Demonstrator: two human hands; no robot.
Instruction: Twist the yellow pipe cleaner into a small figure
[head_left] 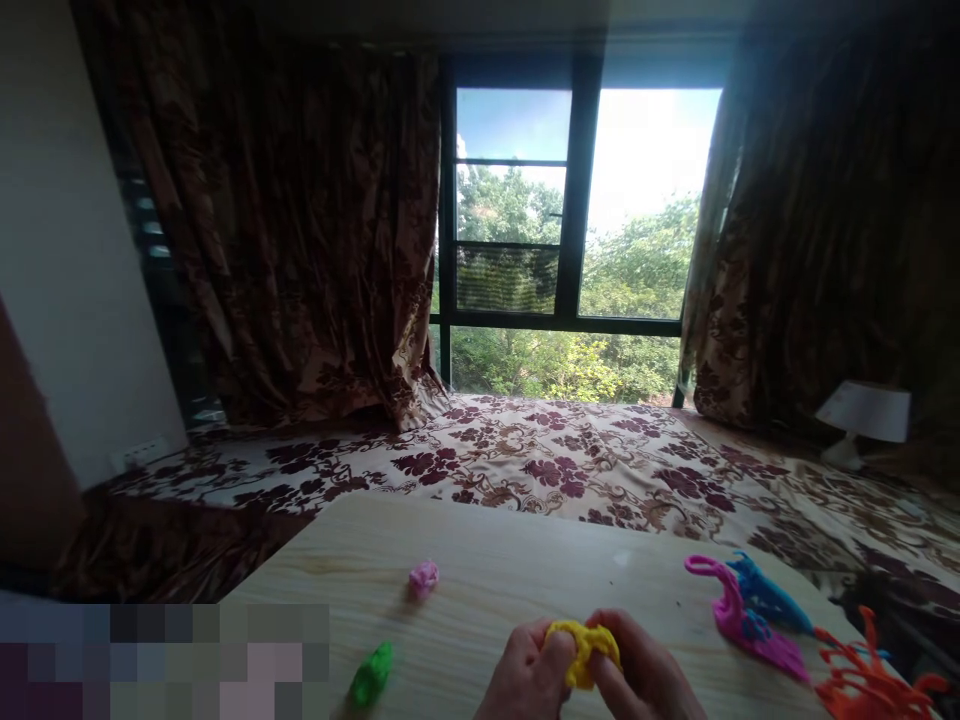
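Both my hands meet at the bottom middle of the view over a light wooden table (480,560). My left hand (525,675) and my right hand (641,675) pinch a yellow lump of soft clay (583,648) between thumbs and fingers. The fingers of both hands are closed on it. A small pink clay lump (424,577) lies on the table to the left, and a green clay piece (372,675) lies nearer the front left.
Pink (739,615), blue (765,592) and orange (862,680) plastic toy pieces lie at the table's right. Beyond is a bed with a floral cover (570,450), patterned curtains (300,230), a window (577,230) and a white lamp (862,415) at right.
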